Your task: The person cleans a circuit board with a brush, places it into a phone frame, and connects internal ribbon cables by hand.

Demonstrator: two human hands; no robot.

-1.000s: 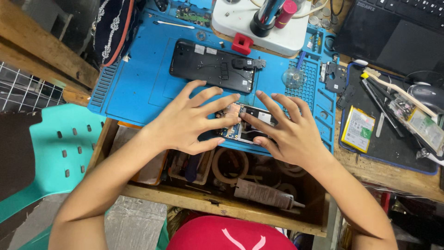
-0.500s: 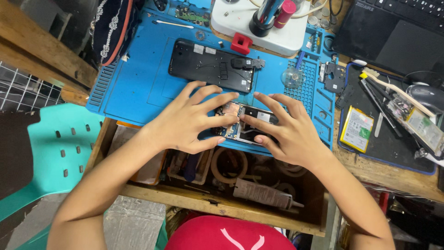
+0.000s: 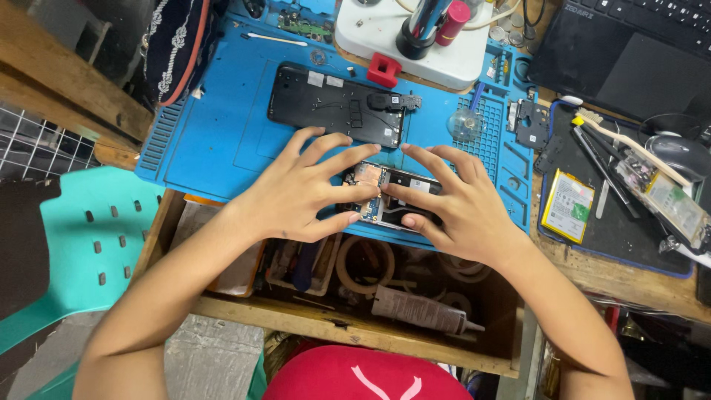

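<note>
- A blue work mat [image 3: 222, 141] covers the bench; a black phone back shell [image 3: 333, 104] lies on it, beyond the hands.
- The left hand [image 3: 296, 192] arches palm-down, fingers spread, thumb and fingertips pinching the opened phone [image 3: 392, 196].
- The right hand [image 3: 459, 204] mirrors it, pressing the phone's other end; both hands are clamped on it at the mat's near edge.
- A yellow-edged battery [image 3: 568, 206] lies well right.
</note>
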